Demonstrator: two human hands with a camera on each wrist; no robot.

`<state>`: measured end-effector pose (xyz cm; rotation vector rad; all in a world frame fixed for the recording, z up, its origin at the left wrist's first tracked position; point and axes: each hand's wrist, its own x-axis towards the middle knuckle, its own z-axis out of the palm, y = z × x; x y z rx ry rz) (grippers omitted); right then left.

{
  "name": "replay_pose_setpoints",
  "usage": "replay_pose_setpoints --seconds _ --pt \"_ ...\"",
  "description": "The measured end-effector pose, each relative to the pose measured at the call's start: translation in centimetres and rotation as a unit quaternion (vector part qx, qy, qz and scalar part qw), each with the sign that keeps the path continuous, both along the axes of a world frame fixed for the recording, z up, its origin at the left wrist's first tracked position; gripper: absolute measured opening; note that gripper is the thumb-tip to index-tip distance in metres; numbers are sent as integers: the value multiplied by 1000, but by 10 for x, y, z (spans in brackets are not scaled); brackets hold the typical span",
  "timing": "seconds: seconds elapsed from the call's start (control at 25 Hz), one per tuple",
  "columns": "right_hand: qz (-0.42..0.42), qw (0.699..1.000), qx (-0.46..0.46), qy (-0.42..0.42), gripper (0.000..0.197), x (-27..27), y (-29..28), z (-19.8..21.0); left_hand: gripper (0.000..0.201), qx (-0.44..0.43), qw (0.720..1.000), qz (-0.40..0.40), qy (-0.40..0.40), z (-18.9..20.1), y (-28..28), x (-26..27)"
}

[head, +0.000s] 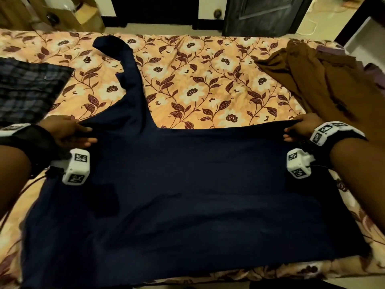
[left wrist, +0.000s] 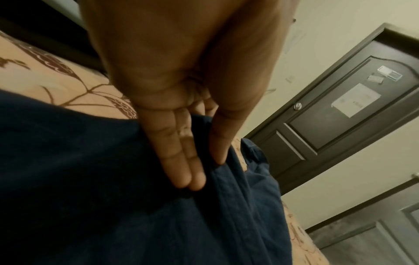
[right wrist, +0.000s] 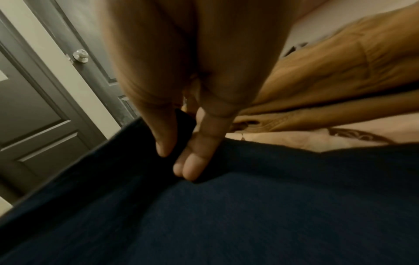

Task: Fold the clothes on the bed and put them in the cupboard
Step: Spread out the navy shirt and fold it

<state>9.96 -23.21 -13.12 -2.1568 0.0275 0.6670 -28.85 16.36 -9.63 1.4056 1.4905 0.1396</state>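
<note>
A navy blue garment [head: 187,195] lies spread flat across the near half of the bed, with one long sleeve [head: 129,65] trailing toward the far side. My left hand [head: 89,134] pinches its far left edge, and in the left wrist view the thumb and fingers of this hand [left wrist: 204,172] close on a fold of the navy cloth [left wrist: 90,179]. At the far right corner my right hand [head: 288,134] pinches the same edge. The right wrist view shows that hand [right wrist: 175,163] with dark fabric [right wrist: 249,215] between thumb and fingers.
A crumpled brown garment [head: 312,80] lies at the bed's right side, close to my right hand. A dark plaid cloth [head: 27,90] rests at the left. The floral bedsheet [head: 198,80] shows between them. A dark door [head: 264,13] and a cardboard box [head: 83,15] stand beyond the bed.
</note>
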Motion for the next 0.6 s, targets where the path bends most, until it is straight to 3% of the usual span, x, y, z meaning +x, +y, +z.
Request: replay_pose_setpoints --seconds 0.12,0.24,0.4,0.6 --pt "1 998 67 -22 30 -9 -21 26 21 -24 994 53 -90 13 -2 -23" --pt "23 989 123 -76 34 -36 -52 50 14 -63 991 48 -111 25 -24 -54" --pt "112 975 3 -191 36 -79 -105 59 27 -60 990 73 -107 33 -72 -109" --pt "217 941 -134 -224 42 -95 -152 12 30 -56 989 77 -117 11 -134 -153"
